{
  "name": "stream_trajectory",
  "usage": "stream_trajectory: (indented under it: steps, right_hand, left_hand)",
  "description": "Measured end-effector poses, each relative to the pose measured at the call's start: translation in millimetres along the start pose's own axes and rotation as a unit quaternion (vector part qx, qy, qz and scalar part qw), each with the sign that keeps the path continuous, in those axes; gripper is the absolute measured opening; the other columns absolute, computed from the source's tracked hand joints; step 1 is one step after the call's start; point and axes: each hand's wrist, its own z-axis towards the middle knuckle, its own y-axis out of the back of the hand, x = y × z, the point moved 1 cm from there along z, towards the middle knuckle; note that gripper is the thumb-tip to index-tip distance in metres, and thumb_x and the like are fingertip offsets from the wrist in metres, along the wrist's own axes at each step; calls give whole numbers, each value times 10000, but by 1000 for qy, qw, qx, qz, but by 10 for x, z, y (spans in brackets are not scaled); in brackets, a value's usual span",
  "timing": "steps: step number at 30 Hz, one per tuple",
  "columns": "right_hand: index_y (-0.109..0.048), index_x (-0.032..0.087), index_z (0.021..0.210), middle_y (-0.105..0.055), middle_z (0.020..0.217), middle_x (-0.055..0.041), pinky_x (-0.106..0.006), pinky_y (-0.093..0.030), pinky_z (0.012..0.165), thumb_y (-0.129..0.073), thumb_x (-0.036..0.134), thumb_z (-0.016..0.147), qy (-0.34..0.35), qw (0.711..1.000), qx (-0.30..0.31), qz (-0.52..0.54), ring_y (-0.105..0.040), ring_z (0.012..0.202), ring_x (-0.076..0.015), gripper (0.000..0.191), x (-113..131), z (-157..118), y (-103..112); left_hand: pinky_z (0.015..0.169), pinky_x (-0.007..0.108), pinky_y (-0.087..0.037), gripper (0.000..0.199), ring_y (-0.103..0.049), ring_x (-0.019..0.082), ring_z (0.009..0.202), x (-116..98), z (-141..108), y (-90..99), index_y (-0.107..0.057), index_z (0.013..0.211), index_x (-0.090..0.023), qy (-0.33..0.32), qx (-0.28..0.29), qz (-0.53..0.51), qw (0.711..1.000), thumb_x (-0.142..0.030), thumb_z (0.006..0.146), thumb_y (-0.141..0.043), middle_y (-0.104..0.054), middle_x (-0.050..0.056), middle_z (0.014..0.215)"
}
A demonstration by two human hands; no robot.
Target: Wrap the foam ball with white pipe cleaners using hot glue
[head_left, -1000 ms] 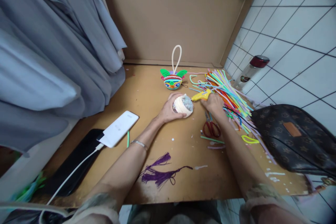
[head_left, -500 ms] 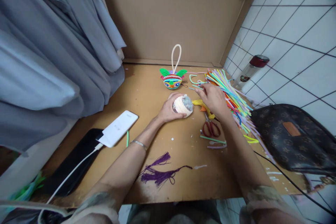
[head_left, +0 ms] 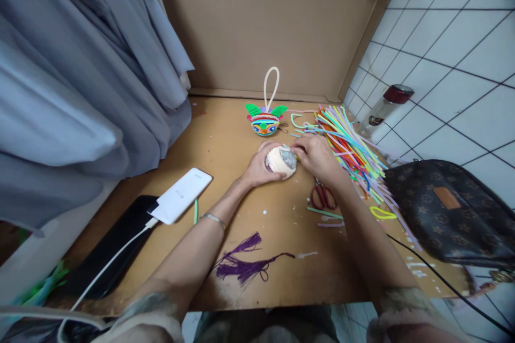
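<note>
My left hand (head_left: 260, 165) is wrapped round a ball (head_left: 277, 162) from its left side, above the table. Cream-coloured strands cover much of the ball, and a greyish patch shows at its upper right. My right hand (head_left: 316, 153) is at the ball's right edge, its thumb and index finger pinched together there. Whatever lies between those fingertips is too small to make out. Below the right hand lie scissors (head_left: 322, 195) with dark red handles, their blades partly hidden. Beyond the ball stands a colourful animal-head ornament (head_left: 264, 124) with green ears and a white loop.
Many coloured pipe cleaners (head_left: 354, 144) are heaped at the right, beside a brown patterned bag (head_left: 454, 214) and a bottle (head_left: 380, 112). Purple tassels (head_left: 243, 268) lie in front. At left are a white phone (head_left: 183, 196) on a cable and a black tablet-like slab (head_left: 116, 252).
My right hand has moved left and slightly down to the ball's edge. The yellow tool seen earlier below it is now hidden. My left hand has kept its hold.
</note>
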Motion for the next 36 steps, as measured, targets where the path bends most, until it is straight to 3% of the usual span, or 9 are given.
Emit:
stream_trajectory:
  steps: [6, 15, 20, 26, 29, 36]
  right_hand:
    - [-784, 162, 993, -746, 1033, -109, -302, -424, 816, -518, 185, 927, -24, 999, 34, 16, -647, 969, -229, 275, 10, -19, -31]
    - [-715, 142, 1211, -728, 1009, -100, -314, -452, 809, -584, 243, 900, 58, 990, -97, 87, -632, 869, -218, 352, 43, -39, -52]
    - [-783, 118, 1001, -742, 968, -153, -332, -439, 788, -503, 208, 951, 33, 998, -50, 30, -649, 893, -250, 299, 59, -17, -80]
    - [-751, 145, 1170, -741, 1002, -119, -317, -445, 795, -578, 207, 920, 50, 994, -80, 56, -645, 881, -227, 311, 83, -33, -83]
    - [-777, 145, 1095, -739, 987, -125, -312, -445, 803, -520, 186, 939, 61, 995, -64, 56, -649, 901, -226, 304, 91, -24, -102]
    - [-779, 144, 1038, -773, 1034, -143, -323, -436, 832, -517, 184, 940, -16, 1000, -6, 15, -672, 967, -245, 282, 100, -12, -59]
  left_hand:
    - [1148, 544, -434, 806, -566, 340, 1291, 16, -1, 5, -567, 1300, -176, -6, -4, 5, 1000, -355, 571, -861, -567, 134, 1348]
    - [1133, 543, -444, 769, -576, 331, 1280, 34, 3, 2, -569, 1293, -206, -31, -11, -6, 999, -331, 594, -863, -581, 121, 1341]
    - [1134, 536, -448, 783, -584, 327, 1269, 36, 3, -4, -568, 1286, -206, -21, -13, -6, 1000, -320, 575, -876, -581, 118, 1333]
    - [1121, 540, -463, 770, -585, 330, 1271, 25, 4, -2, -574, 1283, -199, -27, -13, -8, 1000, -346, 588, -873, -583, 122, 1343]
    - [1117, 542, -466, 773, -590, 332, 1263, 27, 4, 0, -581, 1284, -198, -36, -14, -9, 999, -351, 587, -876, -589, 124, 1330]
    - [1120, 554, -458, 753, -595, 329, 1258, 53, 5, 3, -602, 1263, -210, -40, -19, -1, 999, -341, 577, -884, -599, 119, 1318]
